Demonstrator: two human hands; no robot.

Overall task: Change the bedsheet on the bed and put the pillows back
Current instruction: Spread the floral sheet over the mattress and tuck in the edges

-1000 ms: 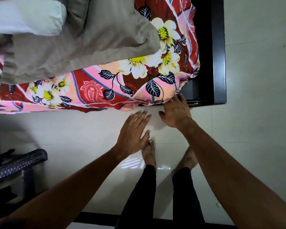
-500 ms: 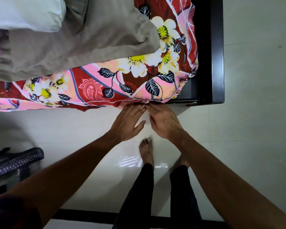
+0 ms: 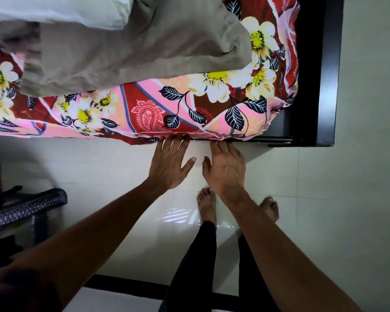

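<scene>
Pale glossy floor tiles (image 3: 324, 199) fill the lower part of the view, and a dark bed frame (image 3: 329, 75) runs beyond the hands. Over the mattress lies the floral bedsheet (image 3: 158, 113), red and pink with white flowers. Its lower edge hangs right at the fingertips of both hands.

Left hand (image 3: 169, 165) is flat, fingers straight and slightly spread, tips tucked against the sheet's hem; it grips nothing. Right hand (image 3: 225, 167), just beside it, is likewise flat and open, its fingertips pushing under the hem where the frame's rail shows.

As a judgement, the sheet is thin, light cotton: soft, limp, apt to bunch and slide back out. It is best worked at the hem with flat fingers, pressing the slack between mattress and frame.

Beyond the hands, a grey-green blanket (image 3: 133, 52) lies rumpled on the sheet, with a pale pillow (image 3: 61, 10) past it at the far left. Left of the left arm stands a dark woven stool (image 3: 25, 208); nothing visibly rests on it.
</scene>
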